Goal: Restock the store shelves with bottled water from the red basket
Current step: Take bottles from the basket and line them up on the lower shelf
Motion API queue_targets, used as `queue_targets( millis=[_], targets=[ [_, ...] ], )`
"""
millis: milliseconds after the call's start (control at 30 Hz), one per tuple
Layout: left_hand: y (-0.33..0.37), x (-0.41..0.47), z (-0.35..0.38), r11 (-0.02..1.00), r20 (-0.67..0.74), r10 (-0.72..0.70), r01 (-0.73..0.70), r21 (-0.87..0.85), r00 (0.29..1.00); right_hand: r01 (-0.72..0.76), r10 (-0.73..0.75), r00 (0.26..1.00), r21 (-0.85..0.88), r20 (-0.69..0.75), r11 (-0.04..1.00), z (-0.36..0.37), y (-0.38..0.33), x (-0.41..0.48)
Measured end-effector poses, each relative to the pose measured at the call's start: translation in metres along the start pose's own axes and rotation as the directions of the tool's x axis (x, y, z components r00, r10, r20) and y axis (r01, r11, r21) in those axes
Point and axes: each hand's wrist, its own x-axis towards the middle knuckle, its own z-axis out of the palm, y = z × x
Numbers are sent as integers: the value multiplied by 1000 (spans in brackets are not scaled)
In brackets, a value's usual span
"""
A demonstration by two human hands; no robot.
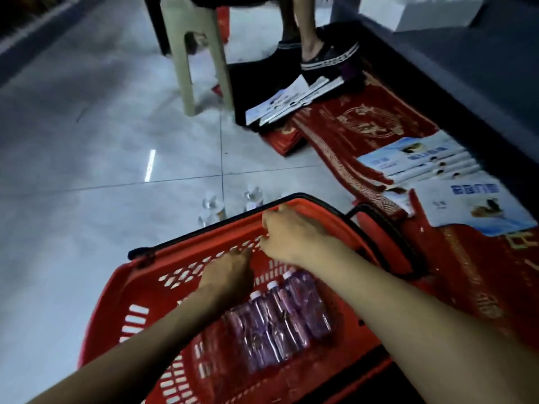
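The red basket (140, 290) with a black handle stands on the floor in front of me. Several clear water bottles (280, 319) with white caps lie side by side on its bottom. Both my arms reach into it. My left hand (229, 272) hangs palm down just beyond the bottle caps, its fingers hidden beneath it. My right hand (291, 234) is at the basket's far wall, fingers curled against the mesh below the rim; whether they hold anything is blurred. Two or three clear bottles (213, 207) stand upright on the tiles just past the basket.
A beige plastic stool (201, 68) stands ahead, with a person's feet in black clogs (326, 58) beside it. Red mats (364, 123) and stacked white-blue boxes (423, 161) lie to the right along a dark counter base (466, 91). Grey tiled floor (87, 156) spreads to the left.
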Motion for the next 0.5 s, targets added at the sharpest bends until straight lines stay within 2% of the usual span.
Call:
queue_targets(
  millis=[67, 133, 267, 367, 467, 500],
  targets=[
    [-23, 7, 37, 984, 150, -122, 140, -114, 981, -64, 54, 986, 58, 157, 996, 48, -1, 26],
    [-41, 11, 75, 923, 279, -231, 301, -241, 932, -184, 152, 951, 98, 271, 978, 93, 10, 35],
    [-69, 14, 139, 739, 480, -339, 545, -396, 809, -458, 398, 818, 52, 415, 887, 159, 72, 27],
    [-86, 14, 185, 516, 593, -373, 691, -507, 714, -608, 532, 741, 74, 409, 790, 177, 115, 21],
    [-81, 14, 212, 212, 735, -276, 785, -582, 619, -633, 533, 717, 99, 450, 768, 191, 130, 26],
    [-75, 14, 214, 209, 725, -256, 768, -605, 640, -652, 542, 703, 112, 461, 750, 196, 131, 30]
  ],
)
